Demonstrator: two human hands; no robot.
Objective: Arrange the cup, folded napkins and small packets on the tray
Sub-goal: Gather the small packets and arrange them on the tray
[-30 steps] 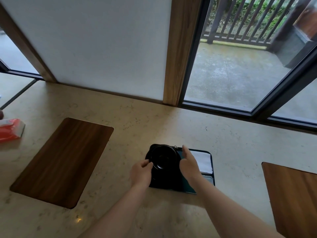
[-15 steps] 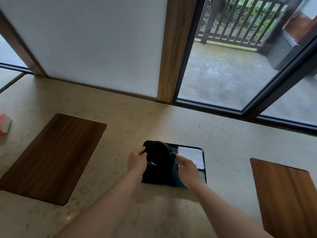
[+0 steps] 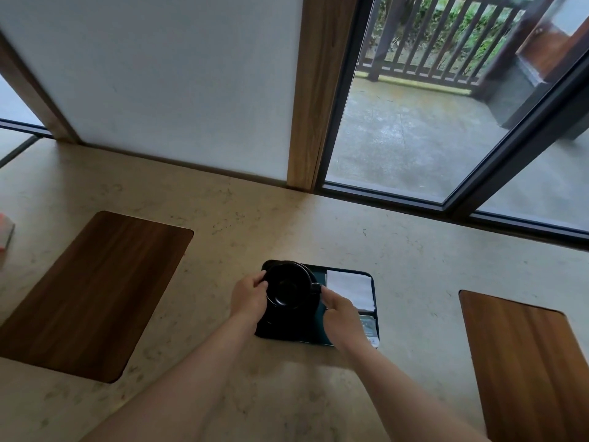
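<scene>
A small dark tray (image 3: 375, 314) lies on the stone counter in front of me. A black cup (image 3: 288, 288) sits over its left half, on a dark saucer. My left hand (image 3: 249, 298) grips the cup's left rim. My right hand (image 3: 339, 311) pinches the cup's handle on the right side. White folded napkins (image 3: 350, 288) lie flat in the tray's back right part. Small packets (image 3: 369, 327) show at the tray's front right, partly hidden by my right wrist.
A wooden mat (image 3: 92, 295) lies to the left and another (image 3: 529, 371) to the right. A red and white pack (image 3: 5, 231) pokes in at the left edge. A wall, a wooden post and sliding glass doors run along the counter's far side.
My right hand has slid from the cup's right side down to its handle. The view has shifted right, so the red pack is nearly out of frame.
</scene>
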